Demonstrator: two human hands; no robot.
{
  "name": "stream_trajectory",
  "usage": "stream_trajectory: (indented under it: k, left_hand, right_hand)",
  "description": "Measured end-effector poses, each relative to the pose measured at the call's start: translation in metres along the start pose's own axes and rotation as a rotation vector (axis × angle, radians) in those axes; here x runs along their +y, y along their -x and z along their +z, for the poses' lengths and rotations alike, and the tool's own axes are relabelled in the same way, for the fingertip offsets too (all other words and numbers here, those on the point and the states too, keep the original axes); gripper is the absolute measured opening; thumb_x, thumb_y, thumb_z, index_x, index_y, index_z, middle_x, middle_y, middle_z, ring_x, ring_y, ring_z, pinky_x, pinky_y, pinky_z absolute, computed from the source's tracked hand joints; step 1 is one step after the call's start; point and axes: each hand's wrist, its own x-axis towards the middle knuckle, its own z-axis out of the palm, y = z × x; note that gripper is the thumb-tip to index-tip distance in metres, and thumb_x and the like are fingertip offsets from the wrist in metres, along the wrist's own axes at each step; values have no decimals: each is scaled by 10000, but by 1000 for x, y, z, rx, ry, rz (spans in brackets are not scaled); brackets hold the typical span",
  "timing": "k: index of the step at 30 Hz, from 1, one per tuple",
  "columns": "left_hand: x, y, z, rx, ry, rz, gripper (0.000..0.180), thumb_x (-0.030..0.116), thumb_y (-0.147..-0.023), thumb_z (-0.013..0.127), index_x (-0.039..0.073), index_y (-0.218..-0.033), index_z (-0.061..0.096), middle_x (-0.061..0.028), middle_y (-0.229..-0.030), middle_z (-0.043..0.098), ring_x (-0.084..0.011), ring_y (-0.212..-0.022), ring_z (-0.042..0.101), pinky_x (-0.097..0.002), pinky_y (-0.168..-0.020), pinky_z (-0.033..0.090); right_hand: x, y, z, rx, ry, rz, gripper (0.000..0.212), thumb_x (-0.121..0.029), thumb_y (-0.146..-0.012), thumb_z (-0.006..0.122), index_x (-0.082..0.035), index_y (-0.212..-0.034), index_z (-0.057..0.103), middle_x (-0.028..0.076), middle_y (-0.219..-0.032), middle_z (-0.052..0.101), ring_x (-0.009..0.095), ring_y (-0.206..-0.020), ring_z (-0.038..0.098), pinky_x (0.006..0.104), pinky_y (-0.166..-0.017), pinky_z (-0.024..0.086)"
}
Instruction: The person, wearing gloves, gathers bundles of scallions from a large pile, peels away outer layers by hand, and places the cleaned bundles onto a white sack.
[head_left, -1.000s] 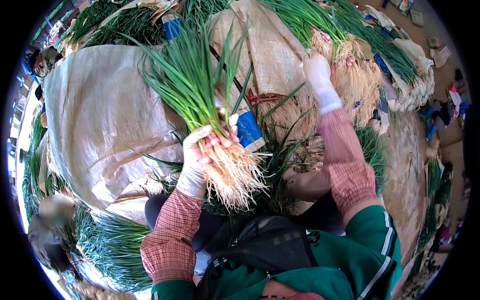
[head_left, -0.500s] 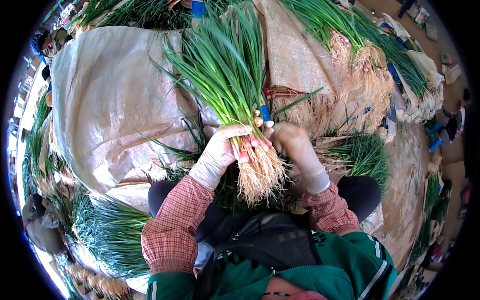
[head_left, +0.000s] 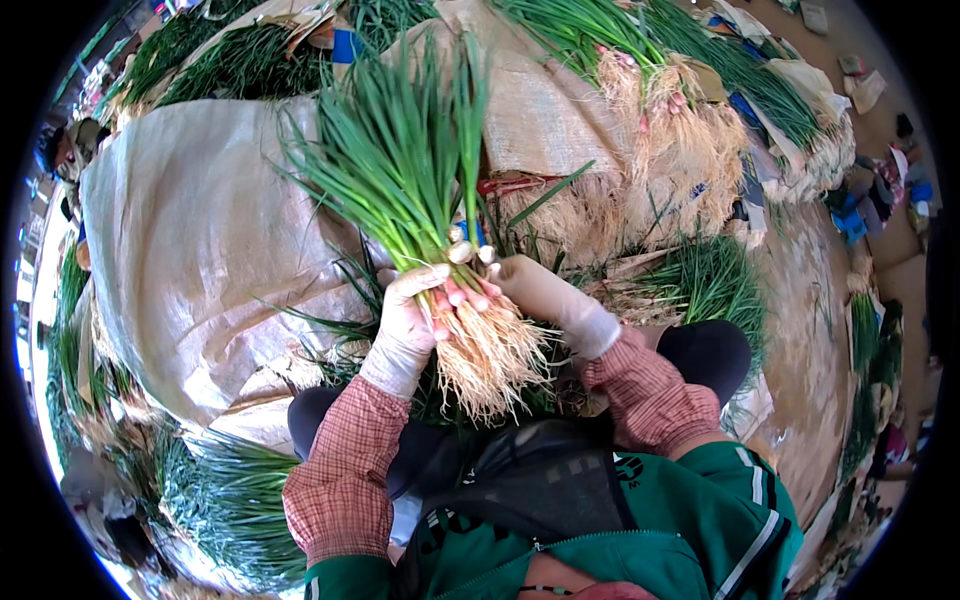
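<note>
My left hand (head_left: 408, 308), in a pale glove, is closed around a bunch of green onions (head_left: 425, 215) just above the bulbs. Its thumb lies across the front, and pale fingertips come round from behind, next to a bit of blue. Long green leaves point away from me; pinkish bulbs (head_left: 465, 295) and tangled straw-coloured roots (head_left: 490, 355) hang toward my lap. My right hand (head_left: 540, 285), also gloved, presses its curled fingers to the right side of the bunch at the bulbs. Some of its fingers are hidden by the bunch.
A large whitish plastic sheet (head_left: 215, 240) covers a heap at the left. More green onions with roots (head_left: 690, 130) lie on sacking at the far right. Leafy piles sit near my right knee (head_left: 715, 285) and at the lower left (head_left: 235, 500). Bare brown floor (head_left: 800, 340) shows at right.
The bunch and both hands sit further left in the picture, as does the scene around them. My right hand, blurred before, now rests against the bulbs. A thin cluster of leaves stands apart at the right.
</note>
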Motion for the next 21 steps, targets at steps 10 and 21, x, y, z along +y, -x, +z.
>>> stream_trajectory:
  k: [10, 21]
  left_hand:
    - [1, 3, -19, 111, -191, -9, 688, 241, -778, 616, -73, -1343, 379, -173, -1137, 571, -296, -922, 594, -431, -875, 484]
    - [1, -4, -20, 127, -55, -80, 618, 155, -768, 647, -2, -1276, 333, -78, -1034, 487, -250, -971, 522, -415, -895, 466]
  right_hand:
    - [-20, 18, -251, 1236, 1021, 176, 744, -452, -875, 602, -63, -1438, 308, 193, -1410, 424, 319, -1244, 485, 456, -1059, 358]
    - [47, 3, -336, 1089, 283, 51, 389, -164, -847, 604, -3, -1199, 562, 205, -983, 642, 245, -877, 670, 371, -814, 548]
